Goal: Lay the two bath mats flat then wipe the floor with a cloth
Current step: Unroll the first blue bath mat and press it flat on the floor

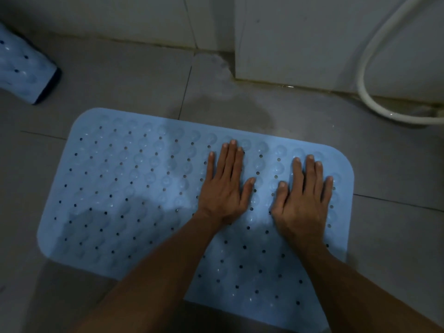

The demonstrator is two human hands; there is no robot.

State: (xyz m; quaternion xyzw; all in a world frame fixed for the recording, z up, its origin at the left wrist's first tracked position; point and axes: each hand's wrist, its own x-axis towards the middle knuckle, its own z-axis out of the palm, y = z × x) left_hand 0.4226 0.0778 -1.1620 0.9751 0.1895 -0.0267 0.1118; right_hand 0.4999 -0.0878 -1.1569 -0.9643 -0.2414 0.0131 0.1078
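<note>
A light blue bath mat (125, 188) with rows of small holes and round suction cups lies spread out on the grey tiled floor. Both of my hands press flat on its right half, fingers straight. My left hand (225, 186) is near the mat's middle, and my right hand (304, 200) is close to its right edge. A second blue mat (22, 70) of the same pattern is rolled up at the far left, partly cut off by the frame. No cloth is in view.
A wet patch (230, 102) darkens the floor tiles just beyond the mat. A white hose (367, 68) loops down the white wall at the upper right and onto the floor. The tiled wall base runs along the top.
</note>
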